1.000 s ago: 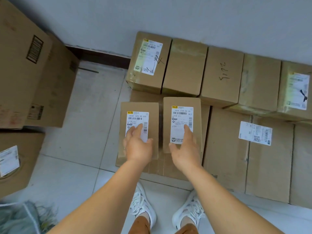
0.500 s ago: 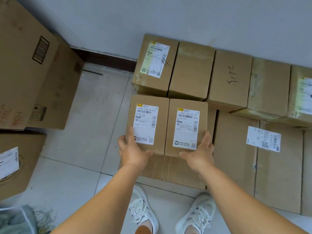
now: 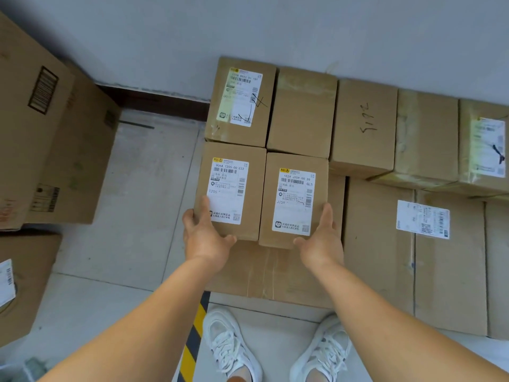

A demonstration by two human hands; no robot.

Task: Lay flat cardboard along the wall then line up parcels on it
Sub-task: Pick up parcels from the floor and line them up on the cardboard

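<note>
The tiled floor (image 3: 143,216) carries flat cardboard (image 3: 380,257) from 12 to 3 o'clock. Large cartons (image 3: 55,150) stand at 9 o'clock.

My left parcel (image 3: 203,175) is labelled 806A T205-00 C22, T205; my right parcel (image 3: 270,194) 102A J759-00 20, GL5, J759.

1. Seven small brown cardboard parcels (image 3: 254,199) (five against the wall, two in front).
2. Three large brown cardboard cartons (image 3: 33,150) at the left edge.
3. Six white paper shipping labels (image 3: 230,190).
4. Two white lace-up sneakers (image 3: 228,346).
</note>
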